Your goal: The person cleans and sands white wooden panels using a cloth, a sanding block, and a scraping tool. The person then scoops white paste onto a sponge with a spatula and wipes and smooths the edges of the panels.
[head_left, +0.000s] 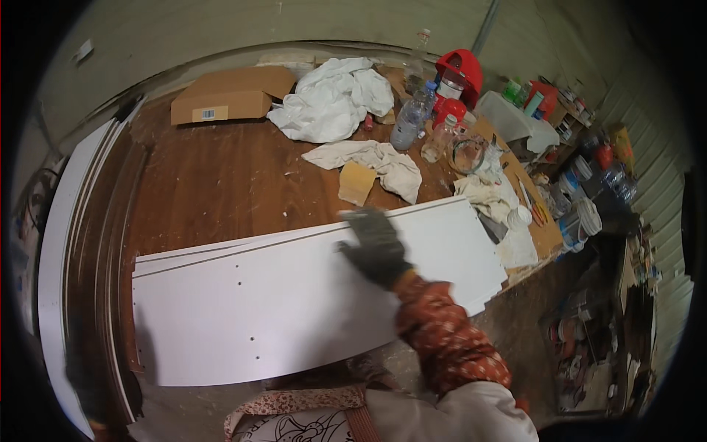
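Along the left edge of the bench, long white-faced panels in a row; at their near end, the left hand, dark and blurred, grip impossible to tell. Along the near edge, stacked white boards, lying flat, with small dark dots on the top face. Toward the far left corner, a cardboard box; just right of it, crumpled white sheeting. Mid-bench, a yellow block against a pale cloth. Above the boards, near their far edge, the right hand, gloved, palm down, released, fingers extended. Toward the far right corner, clear plastic bottles.
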{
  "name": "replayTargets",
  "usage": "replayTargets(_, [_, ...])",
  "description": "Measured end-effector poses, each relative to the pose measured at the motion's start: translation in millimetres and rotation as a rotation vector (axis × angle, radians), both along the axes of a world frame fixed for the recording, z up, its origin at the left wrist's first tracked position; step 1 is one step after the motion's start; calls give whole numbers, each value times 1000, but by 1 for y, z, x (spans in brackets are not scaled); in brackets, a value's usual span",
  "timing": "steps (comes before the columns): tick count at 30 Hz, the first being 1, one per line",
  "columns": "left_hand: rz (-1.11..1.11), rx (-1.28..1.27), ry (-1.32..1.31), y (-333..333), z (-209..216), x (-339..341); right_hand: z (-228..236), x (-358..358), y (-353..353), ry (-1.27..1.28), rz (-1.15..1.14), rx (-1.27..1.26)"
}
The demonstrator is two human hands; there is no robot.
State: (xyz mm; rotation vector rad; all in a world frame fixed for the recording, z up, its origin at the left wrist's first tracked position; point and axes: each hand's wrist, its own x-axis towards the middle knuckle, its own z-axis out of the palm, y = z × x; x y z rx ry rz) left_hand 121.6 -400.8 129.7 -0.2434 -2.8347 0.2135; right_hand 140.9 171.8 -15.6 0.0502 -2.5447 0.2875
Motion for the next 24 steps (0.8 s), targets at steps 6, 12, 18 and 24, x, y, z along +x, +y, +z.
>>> replayTargets(6, [-642,264,-107,222,-87,46,-10,77,208,-270,-716,189])
replayTargets(12, [-509,245,-35,273,-103,53,44,10,191,-207,-287,-185])
replayTargets(18, [-395,157,-50,311,-103,53,4,-94,187,-323,-132,145])
replayTargets(24, [-356,138,9,342,-109,51,40,-128,238,272,-236,-502])
